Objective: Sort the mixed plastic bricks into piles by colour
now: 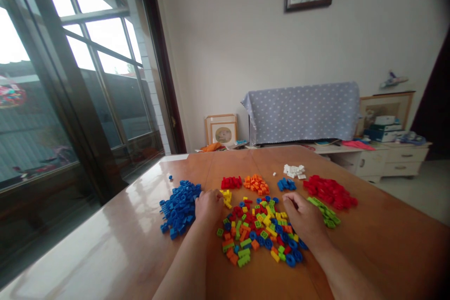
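My left hand [208, 205] rests between the big blue brick pile [180, 208] and a small yellow group [227, 198]. Its fingers are curled together, and whatever they hold is hidden. On the right, my right hand [303, 215] has thumb and fingers curled close together beside the mixed-colour pile [258, 229]; nothing can be made out in it. Just beyond that hand lies a small blue group [286, 184], with green bricks [325, 213] to its right. Red bricks [231, 182] and orange bricks [256, 184] sit behind the mixed pile.
The wooden table [123, 243] also bears a large red pile [330, 191], white bricks [294, 171] and one loose blue piece [170, 177]. Past its far edge are a cloth-covered object [302, 112] and a low cabinet [404, 161]. Glass doors stand at the left.
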Demonstrator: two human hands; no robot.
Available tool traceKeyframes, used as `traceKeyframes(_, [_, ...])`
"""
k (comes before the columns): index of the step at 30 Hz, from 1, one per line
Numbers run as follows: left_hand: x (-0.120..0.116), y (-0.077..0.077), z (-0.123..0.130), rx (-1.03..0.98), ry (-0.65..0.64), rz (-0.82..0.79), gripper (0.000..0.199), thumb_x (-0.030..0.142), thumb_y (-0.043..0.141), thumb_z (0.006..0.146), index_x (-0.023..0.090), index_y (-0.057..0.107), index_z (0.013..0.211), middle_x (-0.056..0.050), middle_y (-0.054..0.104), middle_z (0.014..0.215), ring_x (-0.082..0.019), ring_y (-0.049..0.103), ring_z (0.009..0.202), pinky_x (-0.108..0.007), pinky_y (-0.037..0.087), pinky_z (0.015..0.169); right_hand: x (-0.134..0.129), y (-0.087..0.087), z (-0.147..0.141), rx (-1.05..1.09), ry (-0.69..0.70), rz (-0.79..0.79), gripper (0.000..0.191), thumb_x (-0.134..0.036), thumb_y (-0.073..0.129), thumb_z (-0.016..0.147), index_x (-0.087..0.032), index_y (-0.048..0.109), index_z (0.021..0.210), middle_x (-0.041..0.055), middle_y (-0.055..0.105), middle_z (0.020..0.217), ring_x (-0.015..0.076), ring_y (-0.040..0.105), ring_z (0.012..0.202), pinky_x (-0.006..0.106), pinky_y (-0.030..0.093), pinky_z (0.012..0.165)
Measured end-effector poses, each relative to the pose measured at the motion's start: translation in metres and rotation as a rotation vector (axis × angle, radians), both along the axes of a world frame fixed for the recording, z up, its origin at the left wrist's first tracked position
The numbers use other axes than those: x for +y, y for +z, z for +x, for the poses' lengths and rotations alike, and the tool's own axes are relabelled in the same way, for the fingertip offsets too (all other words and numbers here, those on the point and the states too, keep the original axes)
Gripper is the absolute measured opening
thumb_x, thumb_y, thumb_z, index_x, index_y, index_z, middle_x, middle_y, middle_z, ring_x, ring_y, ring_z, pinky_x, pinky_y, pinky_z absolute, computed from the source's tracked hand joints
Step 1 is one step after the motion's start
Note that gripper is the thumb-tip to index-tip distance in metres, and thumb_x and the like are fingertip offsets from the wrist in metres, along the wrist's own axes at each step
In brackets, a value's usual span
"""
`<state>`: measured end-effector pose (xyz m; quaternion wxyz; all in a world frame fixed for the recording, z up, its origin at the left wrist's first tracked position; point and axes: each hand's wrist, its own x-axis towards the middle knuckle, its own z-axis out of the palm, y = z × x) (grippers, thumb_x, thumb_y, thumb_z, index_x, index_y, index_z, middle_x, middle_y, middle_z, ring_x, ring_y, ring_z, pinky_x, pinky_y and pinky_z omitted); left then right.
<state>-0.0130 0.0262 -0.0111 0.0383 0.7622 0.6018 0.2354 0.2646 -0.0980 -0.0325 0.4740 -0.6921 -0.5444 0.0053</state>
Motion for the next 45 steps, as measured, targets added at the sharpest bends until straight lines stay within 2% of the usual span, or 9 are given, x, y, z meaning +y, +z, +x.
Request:
traceKeyframes(5, [-0.001,0.0,-0.001,0.04,-0.097,0.003,0.025,0.018,0.058,0.078,0.028,0.073,0.094,-0.006,0.073,0.099,-0.026,0.058,0.094,-0.03,0.033,0.074,0.0,0.0,0.0,0.004,-0.002,-0.009,0.03,-0.046,0.047,0.092,-0.025,0.067,0.085,-0.0005,0.069,0.069,0.0202,0.063,0.068,0.027,0.038,0.06])
traceKeyframes(9, [-0.003,-0.001,0.003,0.086,-0.148,-0.006,0.025,0.02,0.064,0.074,0.029,0.074,0.095,-0.007,0.071,0.1,-0.027,0.057,0.094,-0.032,0.035,0.077,0.0,0.0,-0.001,0.003,-0.002,-0.003,0.031,-0.047,0.046,0.093,-0.025,0.066,0.085,-0.0009,0.068,0.068,0.0199,0.062,0.067,0.027,0.037,0.061])
traceKeyframes(14, [-0.004,-0.002,0.005,0.139,-0.155,-0.003,0.024,0.019,0.063,0.074,0.029,0.075,0.092,-0.007,0.07,0.102,-0.028,0.056,0.099,-0.036,0.036,0.084,-0.001,0.002,-0.001,0.013,-0.005,0.001,0.031,-0.046,0.047,0.093,-0.025,0.067,0.085,-0.0014,0.067,0.066,0.0188,0.061,0.066,0.027,0.037,0.06])
traceKeyframes(23, [-0.003,-0.001,0.004,0.192,-0.138,-0.063,0.018,0.034,0.066,0.076,0.029,0.073,0.091,-0.005,0.069,0.105,-0.028,0.054,0.102,-0.039,0.037,0.087,0.0,0.0,0.0,0.025,0.004,0.009,0.03,-0.045,0.047,0.092,-0.024,0.068,0.084,-0.0014,0.066,0.064,0.0177,0.06,0.063,0.026,0.036,0.058])
traceKeyframes(27, [-0.004,0.0,0.004,0.199,-0.143,-0.051,0.02,0.033,0.066,0.075,0.029,0.073,0.094,-0.005,0.069,0.106,-0.028,0.055,0.101,-0.039,0.037,0.086,0.0,-0.001,0.001,0.031,0.005,0.005,0.029,-0.045,0.048,0.092,-0.025,0.067,0.085,-0.0021,0.066,0.065,0.0178,0.061,0.065,0.026,0.036,0.059])
traceKeyframes(36, [-0.006,0.001,0.005,0.231,-0.261,-0.07,0.028,0.027,0.059,0.081,0.038,0.075,0.101,-0.004,0.067,0.114,-0.029,0.053,0.111,-0.044,0.036,0.095,-0.001,0.0,-0.001,0.035,0.001,0.018,0.031,-0.046,0.047,0.092,-0.024,0.067,0.084,-0.0014,0.064,0.062,0.018,0.059,0.062,0.026,0.036,0.058])
traceKeyframes(42, [-0.007,0.004,0.006,0.194,-0.263,-0.054,0.022,0.029,0.059,0.082,0.035,0.075,0.096,-0.004,0.067,0.11,-0.029,0.052,0.109,-0.043,0.036,0.093,0.0,0.0,-0.001,0.033,-0.002,0.017,0.03,-0.046,0.048,0.093,-0.024,0.067,0.084,-0.0021,0.064,0.063,0.0175,0.059,0.063,0.026,0.035,0.058])
traceKeyframes(45, [-0.007,0.008,0.005,0.166,-0.224,-0.011,0.021,0.032,0.058,0.085,0.033,0.074,0.099,-0.005,0.067,0.108,-0.028,0.052,0.108,-0.041,0.036,0.091,0.0,0.0,0.0,0.036,-0.004,0.021,0.03,-0.045,0.048,0.092,-0.024,0.067,0.084,-0.0019,0.064,0.062,0.0177,0.059,0.063,0.026,0.036,0.058])
